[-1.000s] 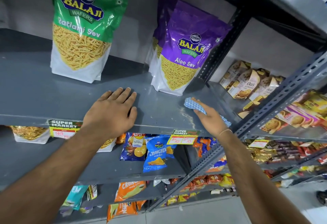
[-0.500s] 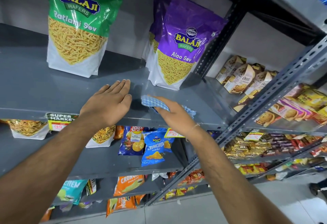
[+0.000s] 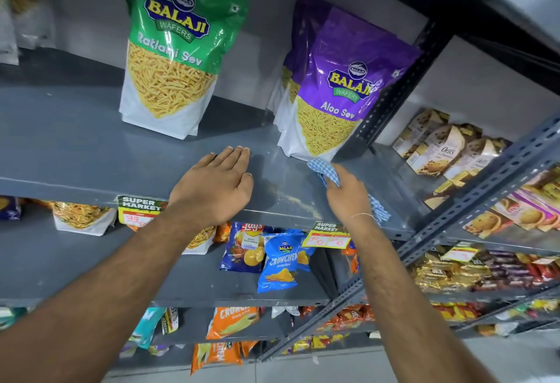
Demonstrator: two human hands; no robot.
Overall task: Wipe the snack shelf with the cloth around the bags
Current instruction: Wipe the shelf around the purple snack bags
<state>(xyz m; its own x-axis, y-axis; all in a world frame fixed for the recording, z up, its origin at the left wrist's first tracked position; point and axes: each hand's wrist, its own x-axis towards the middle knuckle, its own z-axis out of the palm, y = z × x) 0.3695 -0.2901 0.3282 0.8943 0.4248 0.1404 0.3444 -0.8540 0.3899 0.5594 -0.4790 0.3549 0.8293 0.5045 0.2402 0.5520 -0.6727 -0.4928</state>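
Left hand (image 3: 213, 185) flat, right hand (image 3: 348, 193) clenched

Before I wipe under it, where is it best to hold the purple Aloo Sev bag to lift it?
Probably pinch the purple Aloo Sev bag at its flat top edge, coming from the front. It stands upright, its bulging base sits on the shelf, and another purple bag stands close behind.

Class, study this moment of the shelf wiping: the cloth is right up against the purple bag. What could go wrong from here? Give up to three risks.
1. The cloth in the right hand sits at the base of the purple bag; a further push could tip the upright bag back.
2. Crumbs lie near the shelf front edge; a forward sweep may drop them onto the bags below.
3. The left hand lies flat on the shelf, so that patch may go unwiped.
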